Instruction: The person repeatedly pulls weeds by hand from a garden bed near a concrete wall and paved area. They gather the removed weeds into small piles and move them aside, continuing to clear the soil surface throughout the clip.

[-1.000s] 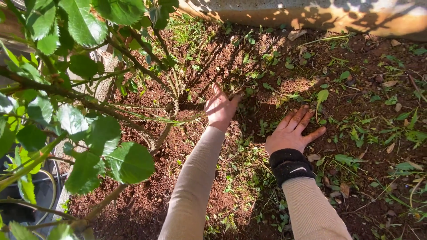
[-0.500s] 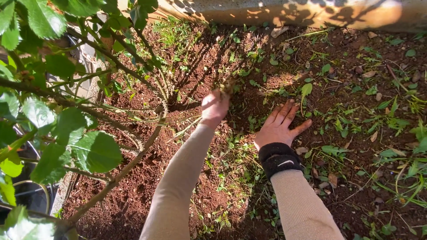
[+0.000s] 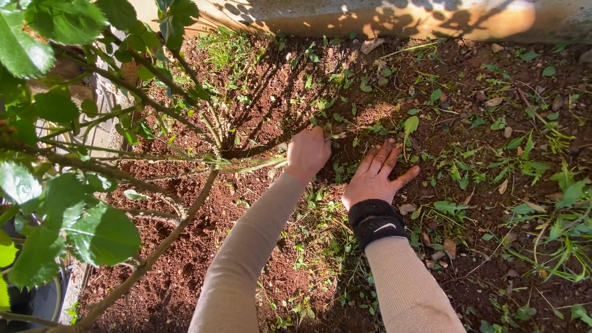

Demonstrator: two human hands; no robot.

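My left hand [image 3: 308,154] reaches out to the foot of a bush [image 3: 216,132], its fingers curled down onto the red-brown soil [image 3: 203,228]. They close around a small tuft of weeds [image 3: 327,131] at the fingertips. My right hand [image 3: 375,176] lies flat on the soil just to the right, fingers spread and palm down, holding nothing. It wears a black wrist band [image 3: 376,223]. Both arms are in beige sleeves. Low green weeds [image 3: 320,209] grow between and around the hands.
The bush's thin stems [image 3: 154,253] and large green leaves [image 3: 102,234] hang over the left side, close to my left arm. A pale concrete kerb [image 3: 394,15] runs along the top. More weeds and dry leaves [image 3: 530,209] cover the soil at the right.
My left hand went from open and reaching, to raised with a clump of weeds, to down on the soil with fingers curled. The right hand stayed flat; the view shifted slightly.
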